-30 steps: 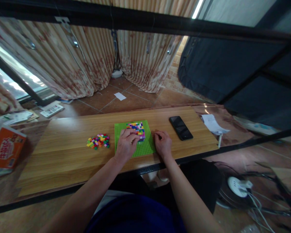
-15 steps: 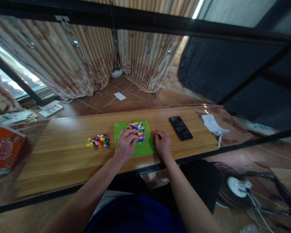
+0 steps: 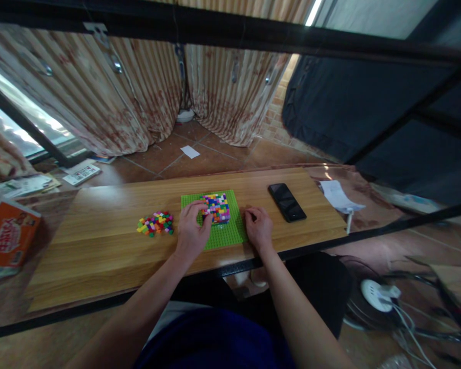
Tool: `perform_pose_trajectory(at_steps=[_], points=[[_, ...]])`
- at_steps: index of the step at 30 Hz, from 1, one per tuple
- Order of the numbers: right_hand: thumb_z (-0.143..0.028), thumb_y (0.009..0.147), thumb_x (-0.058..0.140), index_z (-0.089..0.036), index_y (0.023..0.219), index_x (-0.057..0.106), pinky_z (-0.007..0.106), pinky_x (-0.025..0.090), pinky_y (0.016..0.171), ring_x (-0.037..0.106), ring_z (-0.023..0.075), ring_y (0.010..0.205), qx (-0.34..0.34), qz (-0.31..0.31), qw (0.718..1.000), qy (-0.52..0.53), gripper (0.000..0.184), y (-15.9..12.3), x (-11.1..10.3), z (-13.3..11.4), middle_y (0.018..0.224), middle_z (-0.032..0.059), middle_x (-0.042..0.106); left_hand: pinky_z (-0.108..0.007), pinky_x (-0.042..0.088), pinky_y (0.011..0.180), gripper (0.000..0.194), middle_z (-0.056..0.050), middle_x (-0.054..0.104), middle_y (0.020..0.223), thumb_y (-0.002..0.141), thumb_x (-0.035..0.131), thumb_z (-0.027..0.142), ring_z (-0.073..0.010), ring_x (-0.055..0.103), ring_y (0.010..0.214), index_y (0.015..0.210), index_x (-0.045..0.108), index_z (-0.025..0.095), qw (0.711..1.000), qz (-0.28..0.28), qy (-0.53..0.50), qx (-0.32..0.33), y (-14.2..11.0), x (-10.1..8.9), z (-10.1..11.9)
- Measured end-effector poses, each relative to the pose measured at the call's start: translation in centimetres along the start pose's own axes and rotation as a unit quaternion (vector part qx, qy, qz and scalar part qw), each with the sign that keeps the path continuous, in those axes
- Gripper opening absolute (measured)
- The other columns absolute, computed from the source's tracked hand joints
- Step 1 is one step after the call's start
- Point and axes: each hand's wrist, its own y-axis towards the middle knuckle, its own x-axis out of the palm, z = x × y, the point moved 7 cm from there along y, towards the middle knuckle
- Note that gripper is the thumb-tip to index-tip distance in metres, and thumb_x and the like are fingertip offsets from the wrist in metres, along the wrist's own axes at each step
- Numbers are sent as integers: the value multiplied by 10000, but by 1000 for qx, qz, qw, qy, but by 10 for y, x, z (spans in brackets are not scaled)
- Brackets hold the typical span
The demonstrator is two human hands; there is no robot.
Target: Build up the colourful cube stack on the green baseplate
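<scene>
Since the earlier frame, the left hand [image 3: 191,230] has slid leftward across the block of small bricks [image 3: 218,207], baring more of its multicoloured top. From the left, an orange carton [image 3: 9,233] carries large white Chinese characters, too blurred to read surely, and a white printed packet [image 3: 81,175] shows dark, illegible marks. Pleated, rust-stained curtains [image 3: 138,102] hang above a brown tiled floor [image 3: 223,160]. On the wood-grained worktop [image 3: 100,246] lies a pile of loose bricks [image 3: 156,224]; next, the left fingers stand parted at the block's left side, contact unclear. The block sits on a green studded baseplate [image 3: 226,238]. At its right edge, the right hand [image 3: 258,228] rests, fingers loosely curled, contents hidden. Beyond lie a black phone [image 3: 287,202], then white paper [image 3: 335,195].
</scene>
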Motion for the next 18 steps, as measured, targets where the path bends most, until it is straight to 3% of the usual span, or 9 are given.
perform_pose_trajectory(at_steps=[8, 13, 18], points=[[-244, 872, 512, -163, 809, 723, 339, 478, 794, 619, 218, 841, 8, -2, 1000, -5, 235, 0, 0, 0, 859, 94, 688, -434, 464, 936, 306, -82, 616, 1062, 746, 719, 256, -257, 571, 1044, 1005, 572, 190, 997, -1, 32, -70, 6, 14, -4], [-245, 872, 510, -172, 803, 723, 339, 478, 791, 615, 215, 833, 5, -5, 1000, -5, 235, 0, -1, 0, 851, 90, 690, -431, 468, 923, 302, -82, 615, 1051, 724, 736, 243, -256, 565, 1018, 977, 581, 185, 995, -9, 32, -89, 6, 16, -4], [-241, 865, 511, -165, 813, 724, 344, 479, 790, 617, 219, 835, 7, -2, 1000, -5, 232, 0, 0, 1, 856, 95, 689, -433, 457, 945, 214, -76, 613, 1046, 749, 717, 247, -248, 569, 1028, 914, 593, 193, 998, -1, 17, -65, 5, 15, 0]])
